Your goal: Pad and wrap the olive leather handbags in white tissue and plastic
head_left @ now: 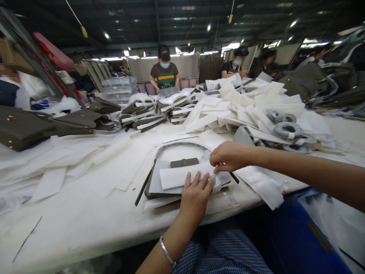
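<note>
A dark olive handbag [184, 163] lies flat in front of me, its wrapped handle [182, 145] arching away from me. Over it rests a white foam sheet [173, 178], with crinkled clear plastic [218, 182] at the right end. My left hand [196, 190], a silver bangle on its wrist, presses on the foam with fingers spread flat. Fingers curled and pinched together, my right hand [228, 156] is at the right end of the foam beside the plastic. What sits between its fingertips is hidden.
White foam sheets [228, 108] form a loose pile at the back right, near coiled grey tubing [287, 129]. Other olive bags [25, 127] stand at left; wrapped ones [176, 102] are stacked behind. Co-workers [164, 72] stand across the table [85, 224]. A blue bin [308, 232] is below right.
</note>
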